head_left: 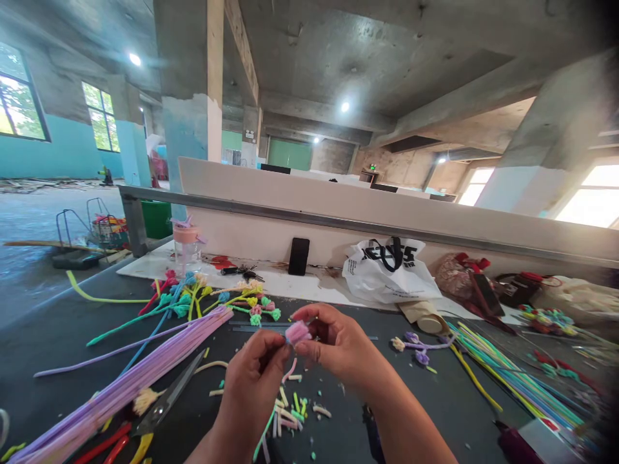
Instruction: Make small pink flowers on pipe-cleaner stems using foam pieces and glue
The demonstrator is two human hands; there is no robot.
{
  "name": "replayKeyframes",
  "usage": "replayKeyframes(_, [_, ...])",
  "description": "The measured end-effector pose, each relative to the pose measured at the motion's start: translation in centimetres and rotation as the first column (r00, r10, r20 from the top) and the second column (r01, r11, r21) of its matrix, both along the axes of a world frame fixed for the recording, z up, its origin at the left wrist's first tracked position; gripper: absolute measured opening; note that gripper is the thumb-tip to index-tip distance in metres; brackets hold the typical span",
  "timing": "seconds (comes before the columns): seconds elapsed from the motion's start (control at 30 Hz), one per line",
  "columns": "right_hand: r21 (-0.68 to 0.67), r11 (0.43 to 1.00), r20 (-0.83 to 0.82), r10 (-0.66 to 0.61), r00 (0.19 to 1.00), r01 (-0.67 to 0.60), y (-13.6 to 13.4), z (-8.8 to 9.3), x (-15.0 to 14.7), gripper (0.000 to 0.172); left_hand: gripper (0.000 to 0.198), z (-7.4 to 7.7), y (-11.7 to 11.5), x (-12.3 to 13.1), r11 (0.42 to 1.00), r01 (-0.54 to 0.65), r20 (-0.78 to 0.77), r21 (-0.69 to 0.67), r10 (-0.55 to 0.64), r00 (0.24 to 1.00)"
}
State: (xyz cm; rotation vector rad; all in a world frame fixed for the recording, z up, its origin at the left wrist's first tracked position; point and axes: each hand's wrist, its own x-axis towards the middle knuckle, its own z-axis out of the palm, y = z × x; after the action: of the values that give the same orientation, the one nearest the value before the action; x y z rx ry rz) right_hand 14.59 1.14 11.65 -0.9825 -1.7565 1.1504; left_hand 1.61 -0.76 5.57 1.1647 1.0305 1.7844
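Both my hands meet over the dark table (58, 341) and pinch a small pink pipe-cleaner flower (297, 332). My left hand (254, 377) grips it from below with curled fingers. My right hand (336, 345) holds it from the right, thumb and fingers pressed on the fuzzy coil. A thin pink stem (290, 370) hangs down from the coil between my hands. Short cut pipe-cleaner scraps (290, 412) lie on the table right under my hands.
A bundle of lilac pipe cleaners (130, 383) lies at left beside scissors (167, 399) and finished flowers (213, 299). Coloured pipe cleaners (512, 374) lie at right. A white plastic bag (389, 270), a phone (298, 256), a bottle (186, 248) and keys (242, 272) stand behind.
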Motion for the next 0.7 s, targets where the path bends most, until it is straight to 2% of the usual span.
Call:
replayKeyframes(0.1, [-0.011, 1.000, 0.008, 0.020, 1.000, -0.020, -0.1, 0.3, 0.1, 0.026, 0.009, 0.1, -0.1, 0.2, 0.999, 0.035, 0.022, -0.010, -0.035, 0.999])
replayKeyframes(0.27, [0.003, 0.999, 0.039, 0.043, 0.998, -0.044, -0.1, 0.4, 0.3, 0.018, 0.028, 0.4, -0.4, 0.7, 0.976, 0.214, 0.128, -0.031, -0.208, 0.970])
replayKeyframes(0.43, [-0.007, 0.999, 0.055, 0.043, 0.998, -0.043, 0.0, 0.2, 0.1, 0.019, 0.031, 0.7, -0.6, 0.8, 0.983, 0.181, 0.179, -0.021, -0.175, 0.968])
replayKeyframes(0.5, [-0.042, 0.997, 0.032, 0.068, 0.997, -0.067, 0.2, 0.1, 0.1, 0.024, 0.027, 0.6, -0.7, 0.6, 0.991, 0.135, 0.106, 0.012, -0.135, 0.985])
replayKeyframes(0.57, [-0.088, 0.991, -0.006, 0.102, 0.995, -0.103, 0.4, -0.1, 0.1, 0.031, 0.019, 0.5, -0.6, 0.2, 0.994, 0.096, -0.034, 0.047, -0.094, 0.995])
replayKeyframes(0.7, [-0.140, 0.979, -0.030, 0.149, 0.988, -0.151, 0.8, -0.2, 0.5, 0.034, 0.006, -0.2, -0.3, -0.7, 0.984, 0.088, -0.291, 0.157, -0.039, 0.956])
